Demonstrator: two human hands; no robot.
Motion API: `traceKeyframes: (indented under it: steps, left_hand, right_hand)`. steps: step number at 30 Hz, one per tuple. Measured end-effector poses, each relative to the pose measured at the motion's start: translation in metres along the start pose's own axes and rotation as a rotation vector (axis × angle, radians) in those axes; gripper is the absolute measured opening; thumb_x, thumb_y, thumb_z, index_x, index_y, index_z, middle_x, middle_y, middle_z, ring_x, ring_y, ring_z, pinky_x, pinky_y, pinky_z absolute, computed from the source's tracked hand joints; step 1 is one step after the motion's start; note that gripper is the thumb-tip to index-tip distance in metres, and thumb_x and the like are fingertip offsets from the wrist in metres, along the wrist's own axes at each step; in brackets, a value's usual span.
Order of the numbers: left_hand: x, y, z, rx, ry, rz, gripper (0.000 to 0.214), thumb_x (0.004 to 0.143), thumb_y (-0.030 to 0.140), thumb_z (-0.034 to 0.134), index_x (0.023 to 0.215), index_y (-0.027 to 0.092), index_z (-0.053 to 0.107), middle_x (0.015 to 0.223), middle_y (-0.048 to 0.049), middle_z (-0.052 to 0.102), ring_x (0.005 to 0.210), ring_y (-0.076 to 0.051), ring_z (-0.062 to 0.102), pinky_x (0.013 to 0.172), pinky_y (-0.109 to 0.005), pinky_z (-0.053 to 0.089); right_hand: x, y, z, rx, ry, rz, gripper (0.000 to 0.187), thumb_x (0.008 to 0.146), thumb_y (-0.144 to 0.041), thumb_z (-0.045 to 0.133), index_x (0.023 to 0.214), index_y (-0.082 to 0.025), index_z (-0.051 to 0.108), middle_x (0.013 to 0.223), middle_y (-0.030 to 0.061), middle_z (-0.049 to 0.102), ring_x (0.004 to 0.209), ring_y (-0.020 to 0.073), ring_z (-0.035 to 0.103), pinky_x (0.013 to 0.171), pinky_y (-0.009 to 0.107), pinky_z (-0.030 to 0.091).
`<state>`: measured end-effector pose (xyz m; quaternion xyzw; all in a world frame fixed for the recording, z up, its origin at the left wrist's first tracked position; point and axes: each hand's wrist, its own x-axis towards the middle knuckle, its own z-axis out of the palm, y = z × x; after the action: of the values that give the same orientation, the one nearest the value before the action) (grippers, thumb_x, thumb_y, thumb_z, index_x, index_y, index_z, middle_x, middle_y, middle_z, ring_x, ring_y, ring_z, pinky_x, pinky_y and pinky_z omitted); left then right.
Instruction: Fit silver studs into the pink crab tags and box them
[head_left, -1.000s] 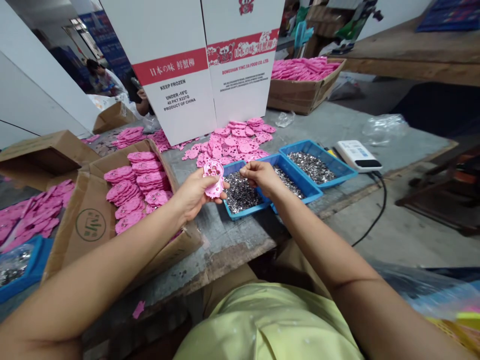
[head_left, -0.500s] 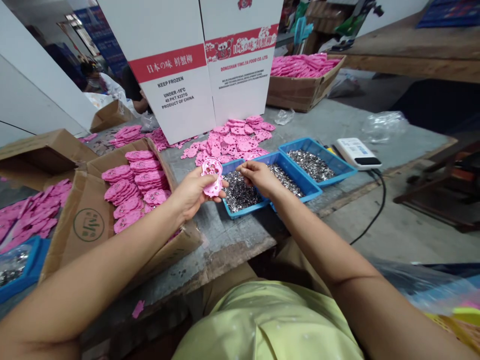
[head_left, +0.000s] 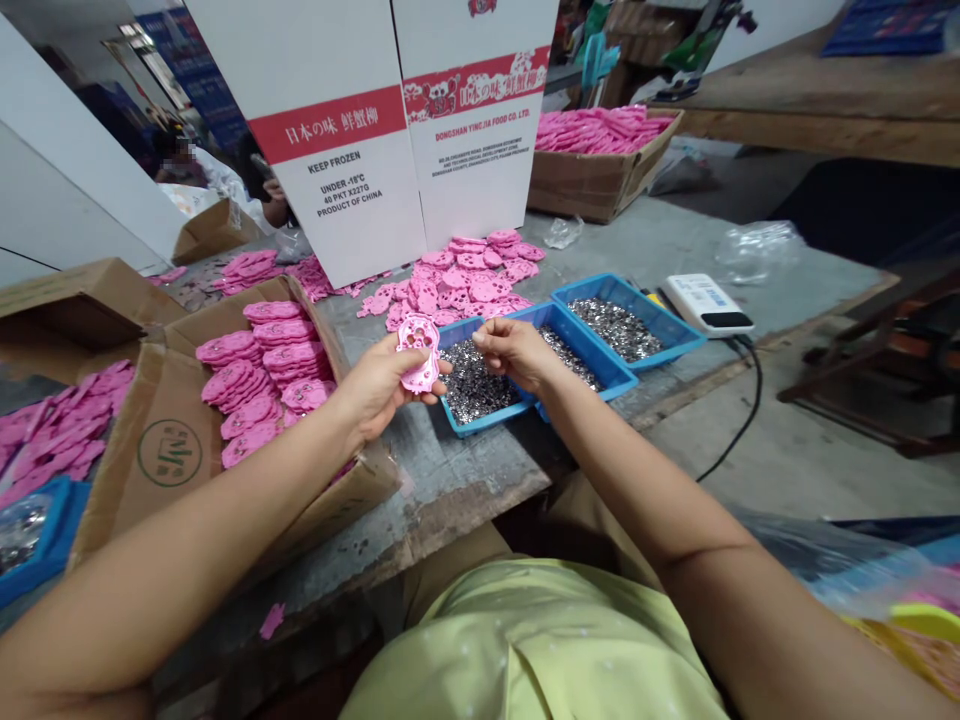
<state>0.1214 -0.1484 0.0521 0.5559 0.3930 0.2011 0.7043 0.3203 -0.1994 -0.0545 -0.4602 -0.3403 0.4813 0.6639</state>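
Head view, flat pink pc (head_left: 422, 373) pinched by L hand (head_left: 377, 388), thumb on top, held just beside blue tray (head_left: 491, 421) of metal bits (head_left: 472, 388), R hand (head_left: 519, 352) held above, fingertips pressed tog., contents, if any, can't be told.

The one view looks from the person's head, forward and down across the surface (head_left: 469, 470). Its near edge lies close below, with the left hand (head_left: 379, 385) and right hand (head_left: 519, 352) just beyond it.
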Motion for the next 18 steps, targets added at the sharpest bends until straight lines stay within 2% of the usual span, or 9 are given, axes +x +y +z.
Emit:
traceKeyframes:
  steps: [4, 12, 15, 18]
  left_hand:
    - [0.001, -0.002, -0.001, -0.002, -0.004, 0.009, 0.016, 0.09, 0.007, 0.058, 0.105, 0.013, 0.058, 0.079, -0.0102, 0.075, 0.052, -0.018, 0.069, 0.047, -0.025, 0.051]
    - [0.0, 0.0, 0.001, 0.011, 0.001, 0.008, 0.014, 0.091, 0.006, 0.056, 0.102, 0.014, 0.057, 0.076, -0.008, 0.075, 0.05, -0.016, 0.068, 0.046, -0.023, 0.051]
    - [0.0, -0.001, 0.0, 0.006, -0.006, 0.011, 0.014, 0.091, 0.006, 0.057, 0.102, 0.014, 0.057, 0.077, -0.0085, 0.076, 0.05, -0.016, 0.068, 0.046, -0.023, 0.052]
    - [0.0, -0.001, -0.001, 0.008, -0.01, 0.008, 0.012, 0.092, 0.006, 0.057, 0.101, 0.014, 0.057, 0.077, -0.0088, 0.076, 0.05, -0.016, 0.068, 0.046, -0.023, 0.052]
  right_hand:
    - [0.0, 0.0, 0.001, -0.007, 0.011, -0.013, 0.06, 0.051, -0.053, 0.1, 0.065, -0.02, 0.053, 0.051, -0.0095, 0.046, 0.042, 0.0044, 0.035, 0.04, 0.02, 0.023]
    - [-0.01, -0.012, 0.017, 0.118, -0.076, 0.035, 0.042, 0.062, -0.043, 0.097, 0.077, -0.018, 0.067, 0.069, -0.0026, 0.065, 0.048, 0.0051, 0.042, 0.042, 0.02, 0.034]
    - [-0.013, -0.014, 0.021, 0.155, -0.097, 0.057, 0.036, 0.066, -0.038, 0.094, 0.082, -0.018, 0.069, 0.073, -0.0016, 0.068, 0.049, 0.0055, 0.043, 0.044, 0.021, 0.037]
    - [-0.014, -0.013, 0.023, 0.172, -0.111, 0.045, 0.03, 0.07, -0.033, 0.091, 0.078, -0.018, 0.066, 0.073, -0.0013, 0.067, 0.05, 0.0052, 0.043, 0.046, 0.021, 0.037]
